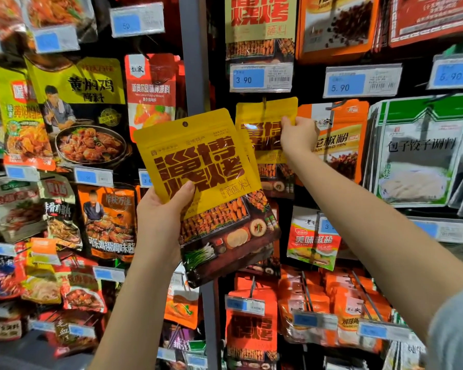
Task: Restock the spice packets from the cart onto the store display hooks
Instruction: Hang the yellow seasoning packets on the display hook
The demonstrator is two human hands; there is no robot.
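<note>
My left hand (162, 220) curls round a glossy yellow foil spice packet (198, 161), held ready, while my right hand (298, 136) pinches a matching yellow packet (262, 134) at the thin metal display hook (264, 102), apparently seating it.

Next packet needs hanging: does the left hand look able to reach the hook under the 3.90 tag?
Likely not yet: the right hand pinches a yellow packet over that hook; the left hand grips a second packet.

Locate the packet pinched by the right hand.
Head view, right of centre: the yellow packet is below the 3.90 price tag, left of the orange packet.
</note>
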